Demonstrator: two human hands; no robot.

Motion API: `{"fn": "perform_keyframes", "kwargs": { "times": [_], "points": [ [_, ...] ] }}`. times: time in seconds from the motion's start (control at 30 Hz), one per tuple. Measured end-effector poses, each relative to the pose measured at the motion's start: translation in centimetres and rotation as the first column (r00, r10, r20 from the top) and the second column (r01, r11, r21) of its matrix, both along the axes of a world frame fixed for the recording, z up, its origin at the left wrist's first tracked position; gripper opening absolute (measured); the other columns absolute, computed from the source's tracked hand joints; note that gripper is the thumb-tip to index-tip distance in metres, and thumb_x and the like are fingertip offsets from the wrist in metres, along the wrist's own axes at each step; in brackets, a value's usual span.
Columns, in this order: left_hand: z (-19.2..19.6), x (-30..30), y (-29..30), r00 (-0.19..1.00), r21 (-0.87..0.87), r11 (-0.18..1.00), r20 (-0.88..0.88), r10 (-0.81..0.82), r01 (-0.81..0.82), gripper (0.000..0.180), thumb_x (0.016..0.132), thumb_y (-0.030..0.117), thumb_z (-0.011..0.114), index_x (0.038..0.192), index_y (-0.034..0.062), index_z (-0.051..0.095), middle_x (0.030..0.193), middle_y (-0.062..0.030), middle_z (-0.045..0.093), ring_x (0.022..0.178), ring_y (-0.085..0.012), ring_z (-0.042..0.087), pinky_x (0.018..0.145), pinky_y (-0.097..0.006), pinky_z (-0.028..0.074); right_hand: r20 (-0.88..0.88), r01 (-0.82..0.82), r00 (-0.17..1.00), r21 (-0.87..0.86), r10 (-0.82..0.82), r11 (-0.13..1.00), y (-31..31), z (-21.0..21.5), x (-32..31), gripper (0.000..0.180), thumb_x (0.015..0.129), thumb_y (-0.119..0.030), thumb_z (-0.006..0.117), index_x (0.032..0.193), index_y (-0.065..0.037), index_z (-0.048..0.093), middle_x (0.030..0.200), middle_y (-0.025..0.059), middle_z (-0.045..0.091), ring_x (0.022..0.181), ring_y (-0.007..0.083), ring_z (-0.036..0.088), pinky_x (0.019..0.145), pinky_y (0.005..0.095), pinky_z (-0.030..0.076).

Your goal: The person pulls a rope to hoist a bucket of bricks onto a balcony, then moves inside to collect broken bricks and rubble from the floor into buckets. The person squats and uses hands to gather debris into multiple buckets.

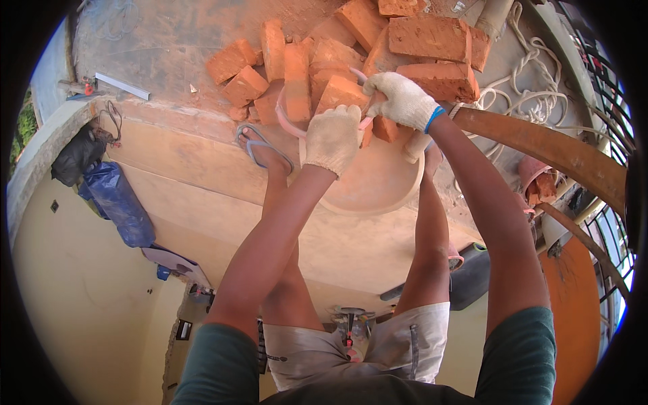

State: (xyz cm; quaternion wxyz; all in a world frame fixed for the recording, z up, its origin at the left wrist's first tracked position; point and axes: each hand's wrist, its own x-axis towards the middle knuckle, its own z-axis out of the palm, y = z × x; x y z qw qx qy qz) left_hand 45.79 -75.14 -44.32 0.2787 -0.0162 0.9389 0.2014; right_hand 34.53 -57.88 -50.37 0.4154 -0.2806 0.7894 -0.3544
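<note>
Both hands, L (332, 138) & R (403, 100), clenched on 1 brick (345, 101) above bucket (378, 189).

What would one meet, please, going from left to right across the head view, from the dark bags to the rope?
Black bag → blue plastic bag → blue flip-flop sandal → white-gloved left hand → white-gloved right hand → coiled white rope.

Daylight falls on a dusty concrete slab (162, 40) edged by a low ledge (47, 145). Pale yellow walls (81, 290) drop below it. White rope (533, 94) lies coiled near a black railing (607, 88) at right.
</note>
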Motion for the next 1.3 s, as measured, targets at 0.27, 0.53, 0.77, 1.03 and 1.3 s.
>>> {"fn": "perform_keyframes", "kwargs": {
  "times": [0.27, 0.53, 0.77, 1.03, 1.3],
  "points": [
    [1.5, 6.1, -2.6, 0.917, 0.142, 0.979, -0.351, 0.189, -0.147, 0.052, 0.077, 0.023, 0.080, 0.120, 0.0046, 0.057, 0.112, -0.0177, 0.058, 0.108, -0.0340, 0.059, 0.094, -0.049, 0.046, -0.096, 0.087, 0.991, -0.098, -0.097, 0.991, -0.5, 4.0, 3.6, 0.057, 0.076, -0.015, 0.084, 0.129, -0.004, 0.063, 0.126, 0.0186, 0.065, 0.122, 0.0377, 0.061, 0.104, 0.0438, 0.050],
    [-6.7, 18.4, -3.5, -0.508, -0.063, -0.723, 0.753, 0.418, -0.688, 0.082, 0.103, 0.066, 0.039, 0.154, 0.0010, 0.041, 0.142, -0.0164, 0.050, 0.128, -0.0327, 0.052, 0.105, -0.046, 0.044, -0.223, -0.203, 0.934, 0.318, 0.281, 0.926, -10.6, 9.9, 6.0, 0.032, 0.086, -0.027, 0.073, 0.108, -0.005, 0.071, 0.100, 0.0156, 0.071, 0.099, 0.0335, 0.069, 0.083, 0.0447, 0.052],
    [-16.3, 17.1, 1.0, -0.203, 0.345, -0.702, 0.796, 0.571, -0.623, 0.054, 0.108, 0.052, 0.042, 0.143, 0.0116, 0.050, 0.128, -0.0114, 0.063, 0.118, -0.0273, 0.063, 0.106, -0.048, 0.050, -0.396, -0.202, 0.869, 0.267, 0.298, 0.942, -10.8, 8.5, 9.3, 0.015, 0.076, -0.015, 0.072, 0.090, -0.010, 0.073, 0.078, 0.0103, 0.067, 0.084, 0.0303, 0.069, 0.072, 0.0446, 0.051],
    [-11.6, 13.3, 1.3, -0.057, 0.301, -0.934, 0.947, 0.317, -0.194, 0.048, 0.110, 0.039, 0.040, 0.144, 0.0061, 0.046, 0.141, -0.0140, 0.053, 0.132, -0.0317, 0.051, 0.109, -0.046, 0.046, -0.459, -0.087, 0.882, 0.068, 0.108, 0.994, -10.2, 5.7, 5.4, 0.030, 0.075, -0.022, 0.079, 0.103, -0.011, 0.072, 0.088, 0.0092, 0.071, 0.091, 0.0303, 0.070, 0.074, 0.0438, 0.055],
    [-3.1, 1.7, 1.4, -0.612, 0.101, -0.923, 0.721, 0.325, -0.371, 0.091, 0.101, 0.074, 0.034, 0.162, 0.0056, 0.025, 0.162, -0.0177, 0.033, 0.150, -0.0377, 0.033, 0.124, -0.055, 0.027, -0.221, 0.384, 0.906, 0.072, -0.360, 0.921, -6.3, 0.4, -10.7, 0.051, 0.098, -0.040, 0.066, 0.127, 0.002, 0.062, 0.113, 0.0183, 0.071, 0.102, 0.0304, 0.069, 0.090, 0.0395, 0.055]
  ]
}}
